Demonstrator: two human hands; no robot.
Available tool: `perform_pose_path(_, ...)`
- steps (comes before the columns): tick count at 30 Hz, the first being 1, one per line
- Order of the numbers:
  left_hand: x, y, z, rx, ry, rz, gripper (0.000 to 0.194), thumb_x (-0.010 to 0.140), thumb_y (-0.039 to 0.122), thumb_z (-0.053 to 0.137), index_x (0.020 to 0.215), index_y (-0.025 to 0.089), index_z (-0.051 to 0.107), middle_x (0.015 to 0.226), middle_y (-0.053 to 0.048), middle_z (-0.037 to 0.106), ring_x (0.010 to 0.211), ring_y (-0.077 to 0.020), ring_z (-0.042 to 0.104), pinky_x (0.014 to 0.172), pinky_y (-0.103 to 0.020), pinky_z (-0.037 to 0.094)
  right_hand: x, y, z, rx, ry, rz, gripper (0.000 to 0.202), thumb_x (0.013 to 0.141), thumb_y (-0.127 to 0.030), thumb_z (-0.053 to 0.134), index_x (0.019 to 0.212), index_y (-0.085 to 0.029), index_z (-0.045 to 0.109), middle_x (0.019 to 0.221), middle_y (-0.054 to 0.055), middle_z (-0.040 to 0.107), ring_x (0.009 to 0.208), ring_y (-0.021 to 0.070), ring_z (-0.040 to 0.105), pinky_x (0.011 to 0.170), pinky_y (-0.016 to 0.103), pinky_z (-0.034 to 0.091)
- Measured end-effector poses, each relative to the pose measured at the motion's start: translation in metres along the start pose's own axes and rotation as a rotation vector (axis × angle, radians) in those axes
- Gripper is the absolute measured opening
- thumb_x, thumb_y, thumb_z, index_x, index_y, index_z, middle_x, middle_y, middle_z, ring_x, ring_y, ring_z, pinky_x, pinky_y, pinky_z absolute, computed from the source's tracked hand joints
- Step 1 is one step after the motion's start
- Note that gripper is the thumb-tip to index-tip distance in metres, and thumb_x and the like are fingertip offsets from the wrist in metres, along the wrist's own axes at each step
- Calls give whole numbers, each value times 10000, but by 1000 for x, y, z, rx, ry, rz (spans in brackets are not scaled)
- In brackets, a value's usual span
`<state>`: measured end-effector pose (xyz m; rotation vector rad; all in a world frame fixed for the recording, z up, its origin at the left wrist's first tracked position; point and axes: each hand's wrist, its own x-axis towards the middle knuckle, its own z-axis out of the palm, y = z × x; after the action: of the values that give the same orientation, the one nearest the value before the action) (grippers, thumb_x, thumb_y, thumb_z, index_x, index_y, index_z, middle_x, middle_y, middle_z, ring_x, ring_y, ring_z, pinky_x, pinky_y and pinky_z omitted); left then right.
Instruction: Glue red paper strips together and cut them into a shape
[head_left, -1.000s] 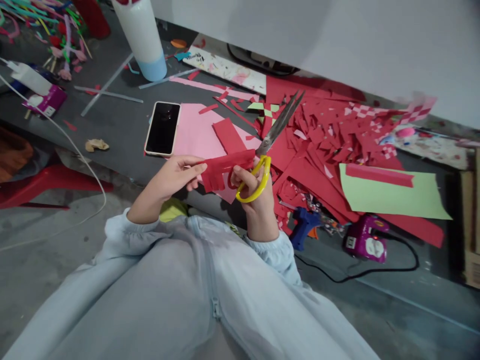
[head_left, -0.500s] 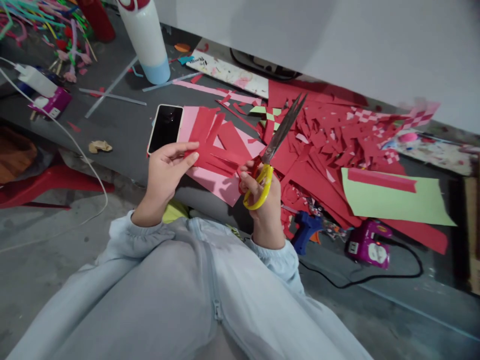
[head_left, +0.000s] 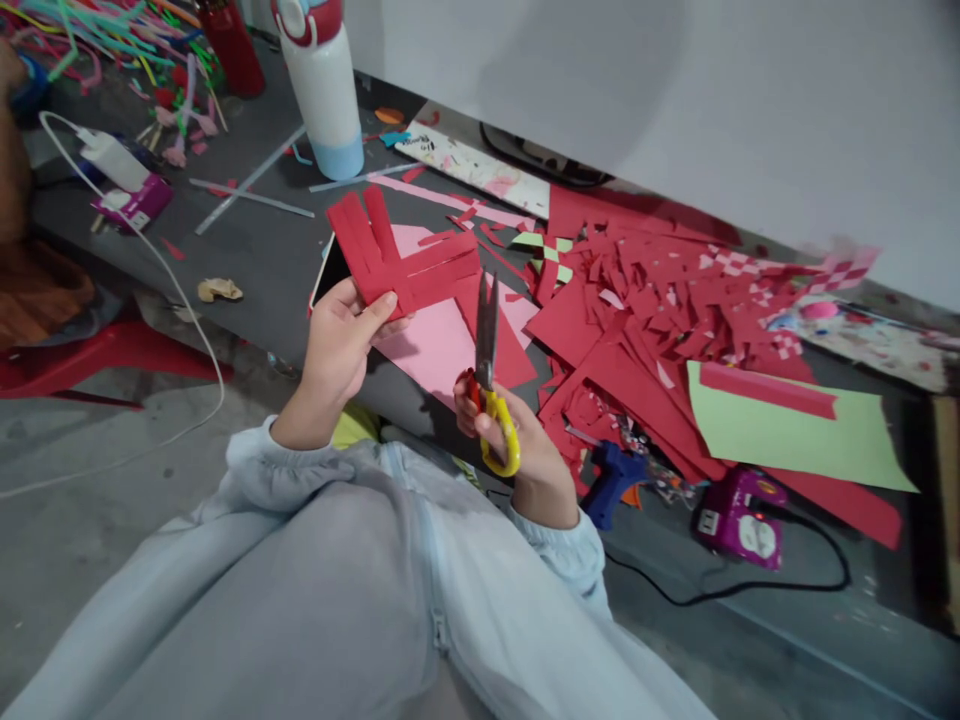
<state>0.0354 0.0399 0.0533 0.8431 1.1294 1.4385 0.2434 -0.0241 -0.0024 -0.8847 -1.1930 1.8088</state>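
Note:
Between the thumb and fingers of my left hand (head_left: 341,335) is a red paper piece (head_left: 394,270), slit into strips that fan out upward and to the right. My right hand (head_left: 506,430) grips scissors (head_left: 487,345) by their yellow and red handles, blades pointing up and slightly parted. The blade tips are just right of the red strips, apart from my left hand. Below the held piece lies a pink sheet (head_left: 427,355) with a red paper piece (head_left: 491,335) on it. A phone (head_left: 330,270) is mostly hidden behind the held paper.
Red paper scraps (head_left: 637,270) heap to the right, near a green sheet (head_left: 802,430), a blue glue gun (head_left: 615,480) and a purple power adapter (head_left: 739,520). A white bottle (head_left: 319,95) stands at the back. Another person's arm (head_left: 11,150) shows at the left edge.
My left hand has lifted and turned the red paper, so its strips spread apart. My right hand has lowered the scissors and swung the blades left, more upright. The view has shifted slightly.

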Motion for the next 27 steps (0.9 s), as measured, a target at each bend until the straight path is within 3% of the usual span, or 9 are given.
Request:
perform_pose_path(3, -1, 4, 2, 23, -3, -7, 396, 688, 430, 840, 906, 193, 610, 818, 23, 726, 710, -106, 732, 640, -177, 592, 1, -1, 2, -83, -148, 46, 501, 755, -587, 766, 1043, -241, 546, 821, -16, 438, 684, 122, 404, 605, 271, 369)
perform_pose_path(6, -3, 8, 4, 55, 0, -18, 367, 742, 439, 790, 932, 194, 594, 835, 8, 735, 748, -120, 746, 649, -179, 595, 3, -3, 6, -161, -204, 59, 518, 805, -630, 692, 1099, -240, 520, 805, -20, 418, 678, 129, 381, 612, 278, 360)
perform_pose_path(16, -7, 9, 5, 4, -13, 9, 474, 662, 497, 842, 936, 184, 613, 832, -6, 744, 694, -125, 733, 607, -192, 581, 8, 0, 14, -206, -138, 41, 500, 849, -667, 609, 1073, -229, 521, 784, -25, 400, 669, 129, 352, 618, 290, 341)
perform_pose_path(22, -10, 10, 6, 37, -19, -10, 489, 554, 503, 912, 789, 157, 659, 730, 5, 708, 635, -105, 676, 652, -239, 585, 9, 1, 13, -228, -107, 42, 511, 831, -674, 626, 1068, -231, 533, 768, -29, 399, 663, 127, 357, 601, 286, 337)
perform_pose_path(27, -9, 6, 3, 94, -56, 8, 402, 575, 471, 904, 681, 149, 687, 621, 9, 667, 593, -96, 633, 617, -228, 542, 10, -1, 13, -220, -83, 30, 479, 812, -676, 648, 942, -234, 516, 758, -28, 408, 643, 123, 352, 589, 284, 332)
